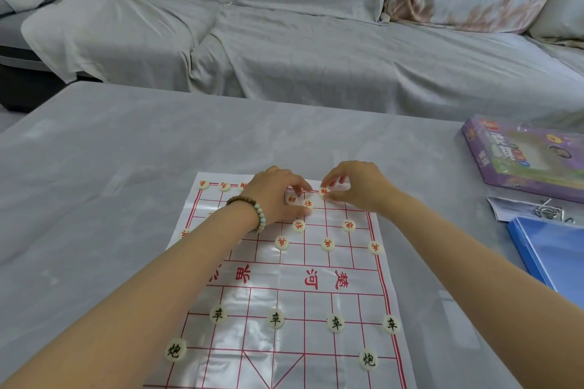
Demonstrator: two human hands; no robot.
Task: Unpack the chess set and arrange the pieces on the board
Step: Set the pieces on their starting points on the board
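A thin white chess board sheet point(252, 294) with red grid lines lies on the table. Several cream round pieces with red characters stand on its far half, and several with black characters on its near half. My left hand point(275, 193), with a bead bracelet on the wrist, pinches a red-marked piece point(308, 204) near the far edge. Beside it lies another red piece point(291, 199). My right hand point(357, 185) pinches a red-marked piece point(323, 191) at the far row, just right of the left hand.
The purple chess set box point(524, 158) lies at the table's right. Nearer along that side are a blue folder point(550, 249), a paper leaflet and some metal rings point(548, 211). A grey covered sofa point(316, 41) stands behind the grey table point(94, 183).
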